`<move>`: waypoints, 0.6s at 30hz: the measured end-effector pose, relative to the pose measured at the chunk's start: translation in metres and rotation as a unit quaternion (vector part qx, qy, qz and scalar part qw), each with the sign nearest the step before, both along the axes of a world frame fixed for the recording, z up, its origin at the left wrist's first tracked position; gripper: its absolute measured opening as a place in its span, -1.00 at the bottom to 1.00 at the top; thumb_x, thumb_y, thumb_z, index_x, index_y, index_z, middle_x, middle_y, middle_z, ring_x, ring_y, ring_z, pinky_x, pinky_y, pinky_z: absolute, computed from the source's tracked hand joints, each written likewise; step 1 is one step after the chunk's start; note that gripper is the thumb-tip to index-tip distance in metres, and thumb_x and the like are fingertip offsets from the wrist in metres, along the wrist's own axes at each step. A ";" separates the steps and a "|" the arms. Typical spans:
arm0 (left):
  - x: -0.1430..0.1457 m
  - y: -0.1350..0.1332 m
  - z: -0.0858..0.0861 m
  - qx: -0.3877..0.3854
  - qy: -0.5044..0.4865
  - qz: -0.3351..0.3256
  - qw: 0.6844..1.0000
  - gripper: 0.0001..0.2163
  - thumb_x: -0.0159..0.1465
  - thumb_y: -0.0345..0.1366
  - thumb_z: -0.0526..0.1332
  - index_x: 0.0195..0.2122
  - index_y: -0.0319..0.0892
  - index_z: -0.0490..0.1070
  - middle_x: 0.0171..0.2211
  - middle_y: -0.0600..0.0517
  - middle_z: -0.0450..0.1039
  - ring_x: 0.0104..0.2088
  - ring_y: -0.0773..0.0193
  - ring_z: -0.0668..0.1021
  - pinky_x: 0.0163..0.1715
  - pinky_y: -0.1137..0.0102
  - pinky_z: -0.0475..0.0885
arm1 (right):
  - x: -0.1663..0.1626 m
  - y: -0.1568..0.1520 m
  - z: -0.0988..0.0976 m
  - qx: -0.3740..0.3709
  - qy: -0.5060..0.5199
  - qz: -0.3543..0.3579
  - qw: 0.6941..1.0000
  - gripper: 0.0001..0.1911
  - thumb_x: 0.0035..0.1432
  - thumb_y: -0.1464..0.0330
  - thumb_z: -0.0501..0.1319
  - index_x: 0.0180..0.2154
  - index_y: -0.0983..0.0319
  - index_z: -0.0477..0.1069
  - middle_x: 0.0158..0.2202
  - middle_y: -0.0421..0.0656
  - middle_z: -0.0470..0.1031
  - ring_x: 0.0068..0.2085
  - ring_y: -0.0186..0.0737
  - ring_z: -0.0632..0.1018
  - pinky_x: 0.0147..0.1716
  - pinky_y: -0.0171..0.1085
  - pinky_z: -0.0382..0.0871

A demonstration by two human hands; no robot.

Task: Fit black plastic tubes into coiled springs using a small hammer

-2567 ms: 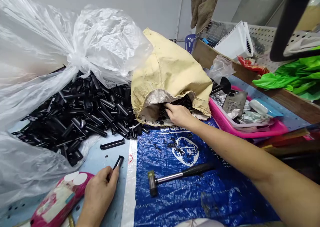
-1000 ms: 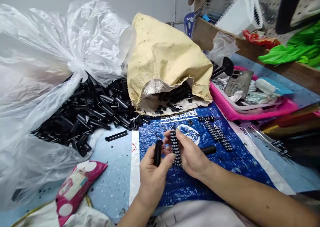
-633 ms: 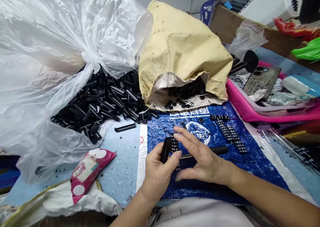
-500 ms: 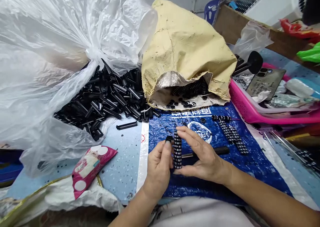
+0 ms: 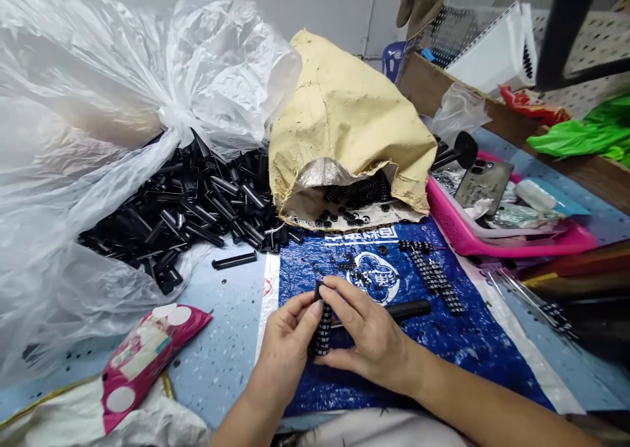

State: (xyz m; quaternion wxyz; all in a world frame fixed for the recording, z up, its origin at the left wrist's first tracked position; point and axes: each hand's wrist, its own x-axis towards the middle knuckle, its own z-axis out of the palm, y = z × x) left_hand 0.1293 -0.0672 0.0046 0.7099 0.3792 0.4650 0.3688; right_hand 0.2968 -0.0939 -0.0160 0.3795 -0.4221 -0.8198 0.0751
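My left hand (image 5: 283, 343) grips a black plastic holder (image 5: 319, 290), mostly hidden behind the thumb and fingers. Pressed up against that piece is an upright stack of black number wheels (image 5: 323, 332) with white digits. My right hand (image 5: 371, 334) pinches the stack between fingertips at the top and thumb at the bottom. Both hands meet above a blue plastic sheet (image 5: 364, 381). Just beyond the right hand lies a black-handled tool (image 5: 409, 309), its other end covered by the hand. More rows of number wheels (image 5: 436, 279) rest to the right on the sheet.
A heap of black plastic holders (image 5: 211, 204) spills from a clear bag (image 5: 98, 106). Behind the sheet, a yellowish sack (image 5: 349, 119) gapes open with loose wheels inside. A pink basket (image 5: 472, 247) stands right; a pink packet (image 5: 155, 361) lies left.
The number-wheel stack and the black holder, apart half a second ago, are now together. My right fingers have closed in towards the left hand. The whole view has shifted.
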 end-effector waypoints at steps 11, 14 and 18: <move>-0.073 0.020 -0.024 0.227 0.393 -0.067 0.888 -0.80 0.19 -0.16 0.32 -0.23 -0.12 0.59 -0.29 -0.02 0.59 -0.25 0.12 0.56 -0.18 0.28 0.39 | 0.042 -0.020 -0.016 -0.109 -0.111 -0.030 0.987 -0.88 0.38 0.43 0.11 -0.13 0.22 0.42 -0.30 -0.10 0.49 -0.29 -0.17 0.53 -0.28 -0.17 0.48; -0.079 0.024 -0.022 0.200 0.401 -0.139 0.883 -0.80 0.11 -0.17 0.37 -0.29 -0.15 0.59 -0.38 0.02 0.54 -0.36 0.19 0.51 -0.33 0.35 0.35 | 0.036 -0.015 -0.010 -0.074 -0.037 -0.062 0.995 -0.84 0.38 0.45 0.08 -0.06 0.20 0.37 -0.32 -0.14 0.46 -0.34 -0.22 0.51 -0.33 -0.24 0.45; -0.076 0.028 -0.026 0.143 0.364 -0.165 0.905 -0.77 0.10 -0.13 0.37 -0.32 -0.18 0.55 -0.50 0.10 0.41 -0.48 0.30 0.40 -0.48 0.42 0.23 | 0.014 -0.002 -0.002 -0.052 -0.057 -0.039 0.996 -0.81 0.40 0.45 0.05 -0.02 0.20 0.37 -0.36 -0.16 0.44 -0.39 -0.25 0.49 -0.39 -0.28 0.42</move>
